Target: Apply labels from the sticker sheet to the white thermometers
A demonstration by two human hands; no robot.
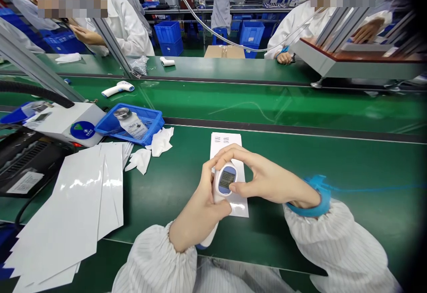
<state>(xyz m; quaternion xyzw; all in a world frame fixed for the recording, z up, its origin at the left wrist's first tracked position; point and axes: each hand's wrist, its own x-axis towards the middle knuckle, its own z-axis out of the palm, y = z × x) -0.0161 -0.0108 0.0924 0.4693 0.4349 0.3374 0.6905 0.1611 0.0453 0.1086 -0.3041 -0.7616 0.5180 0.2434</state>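
A white infrared thermometer (pixel 208 236) with a blue-framed oval screen is held over the green bench, its handle toward my body. My left hand (pixel 202 208) wraps round its body from the left, thumb across the front below the screen. From the right, my right hand (pixel 256 175) grips the head between curled fingers at the far end and a thumb at the screen's lower right edge. A blue wrist strap (pixel 313 201) circles my right wrist. Beneath the hands lies a narrow white sheet of labels (pixel 238 206), partly covered.
White backing sheets (pixel 73 195) are piled at left beside a blue tray (pixel 155 117) holding a metal-capped bottle (pixel 131 124). Crumpled tissues (pixel 162 141) lie near it. Another thermometer (pixel 118 88) rests on the green belt (pixel 233 101). Co-workers in white sit across the line.
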